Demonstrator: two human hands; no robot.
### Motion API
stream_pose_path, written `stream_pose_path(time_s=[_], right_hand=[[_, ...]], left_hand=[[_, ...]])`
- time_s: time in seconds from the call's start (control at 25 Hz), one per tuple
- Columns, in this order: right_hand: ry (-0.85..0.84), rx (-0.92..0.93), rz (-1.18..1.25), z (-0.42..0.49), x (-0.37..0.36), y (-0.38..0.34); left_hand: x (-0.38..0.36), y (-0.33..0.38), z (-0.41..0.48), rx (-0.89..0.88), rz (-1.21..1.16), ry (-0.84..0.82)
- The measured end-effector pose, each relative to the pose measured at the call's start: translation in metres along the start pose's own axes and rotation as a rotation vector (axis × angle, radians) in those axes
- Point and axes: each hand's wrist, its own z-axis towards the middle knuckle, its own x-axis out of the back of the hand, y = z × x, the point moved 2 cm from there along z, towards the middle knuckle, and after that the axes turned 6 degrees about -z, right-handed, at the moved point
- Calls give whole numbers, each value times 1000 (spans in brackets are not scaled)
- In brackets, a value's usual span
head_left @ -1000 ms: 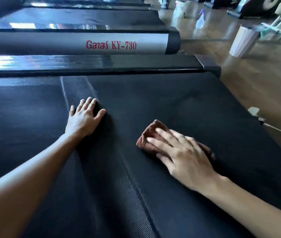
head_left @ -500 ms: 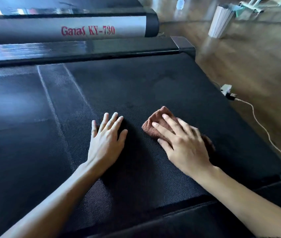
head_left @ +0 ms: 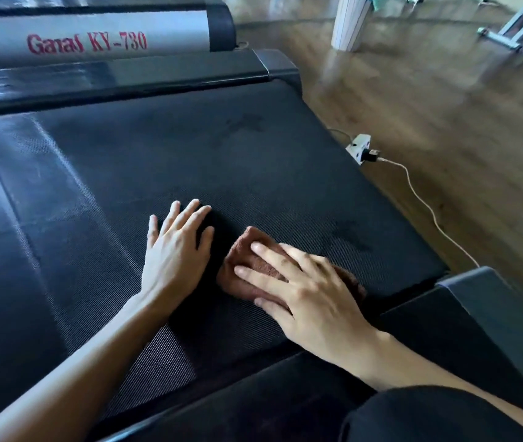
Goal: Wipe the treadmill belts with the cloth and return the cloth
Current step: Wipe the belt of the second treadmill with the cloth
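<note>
a person kneels at the near end of a black treadmill belt (head_left: 253, 154), both bare arms reaching forward. the right hand (head_left: 304, 288) lies flat on a small brown cloth (head_left: 247, 260), fingers spread and pressing down rather than pinching it; the cloth is bunched under the palm, with its far left edge showing past the fingertips. the left hand (head_left: 177, 250) rests just beside it, palm down on the bare belt, fingers open, holding nothing. the cloth sits near the belt's near right corner, close to the dark end cover (head_left: 477, 314). it looks soft, light and thick like towelling, so it should fold and drag easily under flat pressure; to lift it, pinching the bunched middle seems safest. on the wooden floor to the right lie a white plug adapter (head_left: 360, 148) and its cable (head_left: 426, 205).
</note>
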Motion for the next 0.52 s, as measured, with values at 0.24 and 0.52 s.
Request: stream_pose_path(time_s=[0.24, 0.52], right_hand=[[-4, -344, -66, 25, 1, 38], [-55, -369, -39, 37, 4, 58]], left_hand=[[-3, -1, -2, -14, 101, -11], [-3, -2, -1, -13, 105, -3]])
